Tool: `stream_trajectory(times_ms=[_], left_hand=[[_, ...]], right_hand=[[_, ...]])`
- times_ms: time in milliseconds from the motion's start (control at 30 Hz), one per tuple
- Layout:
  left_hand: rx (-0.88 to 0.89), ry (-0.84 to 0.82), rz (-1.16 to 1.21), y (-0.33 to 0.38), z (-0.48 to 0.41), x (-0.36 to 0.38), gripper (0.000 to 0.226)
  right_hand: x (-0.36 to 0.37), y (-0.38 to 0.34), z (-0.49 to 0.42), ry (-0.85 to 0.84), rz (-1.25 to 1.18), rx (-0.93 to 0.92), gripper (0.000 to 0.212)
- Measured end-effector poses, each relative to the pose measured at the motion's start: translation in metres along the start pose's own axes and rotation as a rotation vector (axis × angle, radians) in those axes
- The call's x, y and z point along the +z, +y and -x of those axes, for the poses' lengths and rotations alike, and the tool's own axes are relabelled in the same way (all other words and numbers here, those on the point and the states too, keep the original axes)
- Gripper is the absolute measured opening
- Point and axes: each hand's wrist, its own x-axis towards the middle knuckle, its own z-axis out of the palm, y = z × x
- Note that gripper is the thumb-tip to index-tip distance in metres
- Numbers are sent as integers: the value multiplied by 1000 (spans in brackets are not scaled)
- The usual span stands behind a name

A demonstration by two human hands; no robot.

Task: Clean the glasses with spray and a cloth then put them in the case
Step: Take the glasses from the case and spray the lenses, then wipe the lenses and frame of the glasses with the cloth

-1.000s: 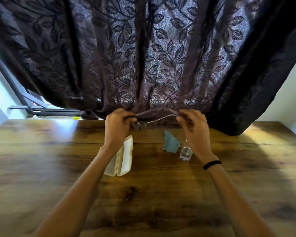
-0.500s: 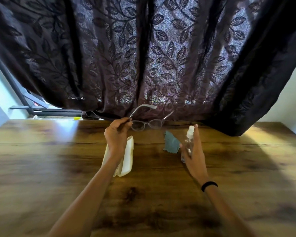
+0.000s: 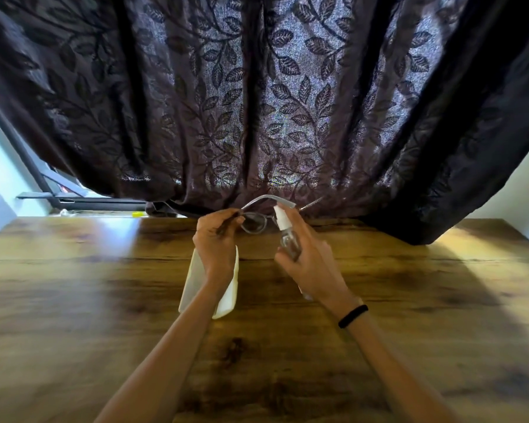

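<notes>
My left hand (image 3: 216, 241) pinches the glasses (image 3: 254, 222) by their left end, holding them up above the far part of the table with the temples unfolded. My right hand (image 3: 310, 261) grips a small clear spray bottle (image 3: 287, 236) with a white nozzle, raised right beside the lenses. The white glasses case (image 3: 229, 296) lies open on the wooden table (image 3: 104, 300) under my left wrist. The cloth is hidden behind my right hand.
A dark leaf-patterned curtain (image 3: 257, 102) hangs over the table's far edge. A window frame (image 3: 74, 203) shows at the back left. A black band (image 3: 352, 315) circles my right wrist.
My right hand let go of the glasses, took the spray bottle off the table and lifted it up to the lenses. My left hand kept the glasses raised.
</notes>
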Motion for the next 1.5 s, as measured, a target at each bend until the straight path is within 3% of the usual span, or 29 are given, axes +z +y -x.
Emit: stream_trajectory(times_ms=[267, 400, 533, 767, 933, 1200, 1367, 1500], left_hand=[[52, 17, -57, 4, 0, 0, 20], [29, 14, -44, 3, -2, 0, 20], [13, 5, -50, 4, -2, -1, 20], [-2, 1, -56, 6, -1, -1, 19], [-2, 13, -48, 6, -2, -2, 20], [-15, 25, -28, 6, -1, -3, 19], [-7, 14, -12, 5, -2, -2, 19], [-5, 16, -22, 6, -2, -1, 19]], right_hand=[[1, -4, -2, 49, -48, 9, 68], [-5, 2, 2, 104, -122, 25, 81], [-9, 15, 5, 135, -149, 111, 80], [-13, 24, 12, 211, -173, 102, 73], [-12, 41, 19, 265, -240, 150, 80], [-14, 84, 36, 317, -217, 314, 43], [-15, 88, 46, 423, -285, 406, 38], [-15, 84, 48, 437, -231, 411, 46]])
